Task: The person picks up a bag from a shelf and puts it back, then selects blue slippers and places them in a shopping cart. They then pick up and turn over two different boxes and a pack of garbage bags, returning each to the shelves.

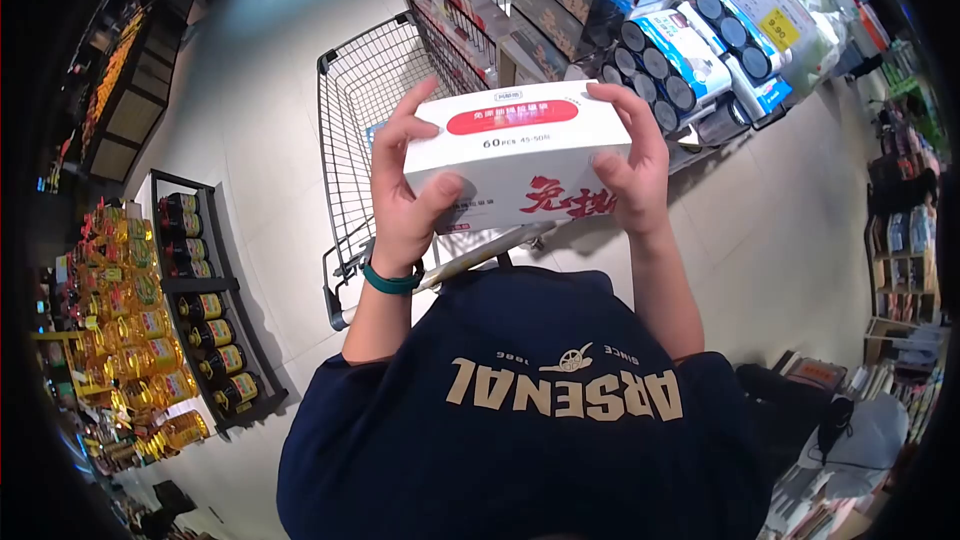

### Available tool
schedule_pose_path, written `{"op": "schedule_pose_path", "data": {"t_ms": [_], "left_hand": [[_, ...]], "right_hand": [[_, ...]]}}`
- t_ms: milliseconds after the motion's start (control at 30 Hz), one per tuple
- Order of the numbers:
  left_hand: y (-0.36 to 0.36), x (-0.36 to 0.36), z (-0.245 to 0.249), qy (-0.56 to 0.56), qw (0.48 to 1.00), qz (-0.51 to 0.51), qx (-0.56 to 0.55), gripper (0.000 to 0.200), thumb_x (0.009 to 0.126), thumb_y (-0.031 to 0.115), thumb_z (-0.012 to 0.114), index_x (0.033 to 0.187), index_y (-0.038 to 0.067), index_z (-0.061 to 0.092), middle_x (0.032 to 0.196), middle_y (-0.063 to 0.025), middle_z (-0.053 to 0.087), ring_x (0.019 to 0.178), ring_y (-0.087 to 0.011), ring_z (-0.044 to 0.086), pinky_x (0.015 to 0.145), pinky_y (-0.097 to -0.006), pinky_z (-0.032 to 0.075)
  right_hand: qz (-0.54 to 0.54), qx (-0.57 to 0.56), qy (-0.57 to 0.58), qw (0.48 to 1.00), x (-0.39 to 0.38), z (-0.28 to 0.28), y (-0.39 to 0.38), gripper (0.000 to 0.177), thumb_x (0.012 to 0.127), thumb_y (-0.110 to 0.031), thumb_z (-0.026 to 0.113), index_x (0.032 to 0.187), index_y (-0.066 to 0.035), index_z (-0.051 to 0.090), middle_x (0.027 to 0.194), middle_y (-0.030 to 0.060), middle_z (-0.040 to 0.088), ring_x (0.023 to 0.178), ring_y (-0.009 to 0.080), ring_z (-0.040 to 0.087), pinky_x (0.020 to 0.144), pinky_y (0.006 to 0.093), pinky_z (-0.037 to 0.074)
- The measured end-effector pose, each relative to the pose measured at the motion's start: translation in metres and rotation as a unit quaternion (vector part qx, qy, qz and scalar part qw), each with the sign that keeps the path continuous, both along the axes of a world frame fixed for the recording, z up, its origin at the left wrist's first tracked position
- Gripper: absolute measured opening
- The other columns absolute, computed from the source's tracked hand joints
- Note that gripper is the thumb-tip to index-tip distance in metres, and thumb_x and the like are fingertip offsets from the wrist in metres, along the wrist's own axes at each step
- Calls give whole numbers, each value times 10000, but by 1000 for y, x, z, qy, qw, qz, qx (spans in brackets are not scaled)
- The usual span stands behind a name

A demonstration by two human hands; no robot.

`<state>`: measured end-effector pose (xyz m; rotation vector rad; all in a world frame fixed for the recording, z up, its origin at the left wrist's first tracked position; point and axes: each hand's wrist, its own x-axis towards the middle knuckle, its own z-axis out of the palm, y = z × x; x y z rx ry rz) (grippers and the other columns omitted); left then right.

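A white box of trash bags (pixel 520 158) with a red oval on its top and red lettering on its front is held up before my chest. My left hand (pixel 402 195), with a green band at the wrist, grips its left end, thumb on the front face. On the opposite end, my right hand (pixel 636 160) is closed in the same way, its thumb pressing the front. Below and behind the box stands a wire shopping cart (pixel 350 90). Its handle (pixel 482 256) runs under the box, partly hidden by the box and my shirt.
Stacked boxes (pixel 550 10) and blue-and-white packs of dark rolls (pixel 672 55) fill a display ahead on the right. Oil bottles (pixel 150 360) and a black rack of dark bottles (pixel 215 332) stand at left. Shelves (pixel 900 230) line the far right. Pale tile floor (pixel 250 120) lies between.
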<state>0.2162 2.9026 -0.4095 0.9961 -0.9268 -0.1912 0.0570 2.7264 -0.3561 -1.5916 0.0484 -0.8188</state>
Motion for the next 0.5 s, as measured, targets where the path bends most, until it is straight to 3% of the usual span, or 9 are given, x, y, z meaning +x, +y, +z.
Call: {"op": "schedule_pose_path", "data": {"t_ms": [167, 233, 300, 367, 433, 500], "left_hand": [[8, 0, 22, 20, 999, -37, 6, 566, 821, 424, 704, 1233, 97, 493, 1458, -251, 386, 1316, -334, 432, 1083, -445, 349], [13, 5, 25, 11, 998, -54, 5, 554, 834, 399, 683, 1250, 86, 493, 1435, -237, 413, 1300, -323, 452, 1072, -439, 365], [18, 8, 26, 84, 990, -109, 24, 536, 852, 353, 644, 1269, 55, 487, 1364, -200, 467, 1238, -294, 508, 1041, -422, 403], [19, 5, 31, 78, 992, -91, 29, 512, 870, 337, 617, 1246, 16, 486, 1276, -169, 521, 1147, -254, 567, 980, -387, 459], [20, 6, 31, 162, 978, -123, 32, 502, 879, 327, 594, 1239, -5, 479, 1238, -164, 549, 1095, -227, 591, 931, -361, 491], [19, 5, 30, 173, 977, -118, 28, 510, 886, 345, 566, 1234, -15, 474, 1175, -156, 577, 1045, -203, 607, 877, -333, 511]], "right_hand": [[-27, 124, 11, 992, -1, 5, 18, 512, 894, -319, 688, 1276, -22, 522, 1131, 108, 606, 1048, 152, 583, 934, 306, 454], [3, 248, 55, 967, -1, 9, 25, 427, 953, -300, 620, 1265, -25, 523, 1090, 83, 616, 1001, 122, 603, 892, 287, 481], [-3, 248, 66, 966, -2, 9, 33, 388, 1000, -312, 548, 1256, -22, 522, 1056, 58, 622, 964, 102, 615, 863, 268, 496], [-21, 250, 70, 966, -1, 11, 41, 407, 1018, -338, 507, 1269, -17, 513, 1078, 62, 623, 992, 111, 613, 887, 270, 488], [-22, 238, 63, 969, -4, 9, 47, 468, 1031, -369, 465, 1339, -16, 469, 1151, 83, 611, 1036, 118, 604, 905, 275, 484], [-39, 220, 43, 974, -5, 7, 57, 519, 1041, -372, 436, 1408, -5, 401, 1244, 108, 574, 1090, 126, 584, 941, 289, 470]]}}
